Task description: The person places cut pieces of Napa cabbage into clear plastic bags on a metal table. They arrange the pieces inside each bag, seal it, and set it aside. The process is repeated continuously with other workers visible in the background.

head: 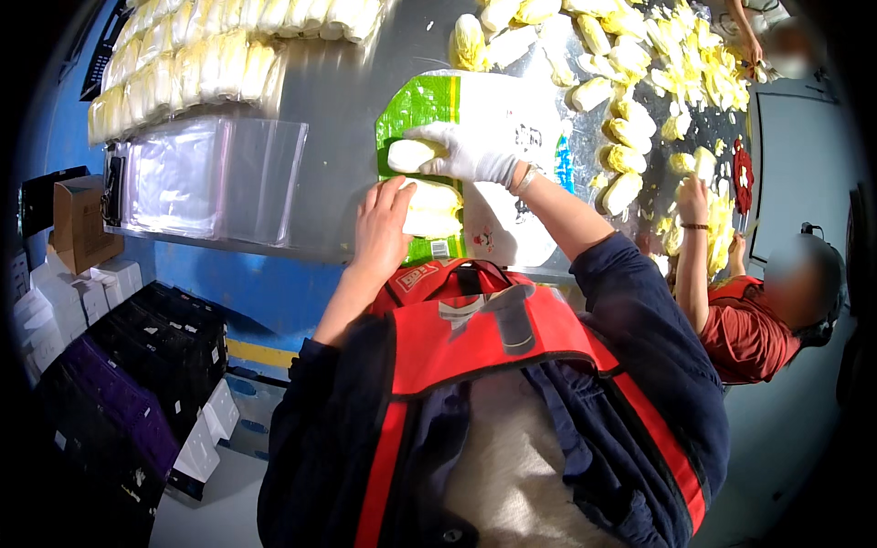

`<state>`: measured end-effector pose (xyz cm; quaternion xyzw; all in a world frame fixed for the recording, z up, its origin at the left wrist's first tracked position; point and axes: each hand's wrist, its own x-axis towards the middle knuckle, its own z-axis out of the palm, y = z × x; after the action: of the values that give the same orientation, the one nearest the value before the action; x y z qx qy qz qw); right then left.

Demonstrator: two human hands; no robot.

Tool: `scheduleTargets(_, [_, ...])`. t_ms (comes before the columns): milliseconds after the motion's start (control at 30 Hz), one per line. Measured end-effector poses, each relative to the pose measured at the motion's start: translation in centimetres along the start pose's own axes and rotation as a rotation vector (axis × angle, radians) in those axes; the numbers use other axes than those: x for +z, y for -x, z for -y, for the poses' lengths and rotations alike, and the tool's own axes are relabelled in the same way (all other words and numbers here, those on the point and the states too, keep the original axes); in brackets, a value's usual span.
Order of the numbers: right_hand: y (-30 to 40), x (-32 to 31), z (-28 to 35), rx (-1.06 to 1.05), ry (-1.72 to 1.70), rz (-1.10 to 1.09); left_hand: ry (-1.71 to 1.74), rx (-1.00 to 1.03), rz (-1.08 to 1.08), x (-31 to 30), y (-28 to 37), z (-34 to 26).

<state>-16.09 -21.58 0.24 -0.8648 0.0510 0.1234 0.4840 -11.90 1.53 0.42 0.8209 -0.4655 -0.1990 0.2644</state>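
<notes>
My right hand (469, 152), in a white glove, grips a small trimmed napa cabbage (409, 156) by its yellow end, with the white base towards the left. Just below it, a pair of napa cabbages (438, 209) lies side by side on a green and white printed plastic sack (503, 103). My bare left hand (382, 222) cups the white ends of that pair, fingers over the upper one and thumb near the lower one. The sack lies flat on the metal table (329, 151) against my red apron (473, 329).
Clear plastic bags (205, 178) lie stacked at left, below rows of packed cabbages (199, 68). Loose cabbages (625, 154) and yellow leaves (699, 61) cover the right side. A co-worker (754, 322) handles cabbage there; another person's hand (752, 51) is beyond. Black crates (164, 342) stand lower left.
</notes>
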Motion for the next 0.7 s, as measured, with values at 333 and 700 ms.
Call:
scheduleTargets(333, [1.3,2.3,-0.5,-0.027,0.290,-0.120,-0.014,-0.002,-0.042,-0.4,-0.4,-0.2])
scheduleTargets(700, [1.0,1.6,1.1,-0.134,0.402,-0.269,-0.037,-0.002,0.042,-0.4,-0.5,-0.1])
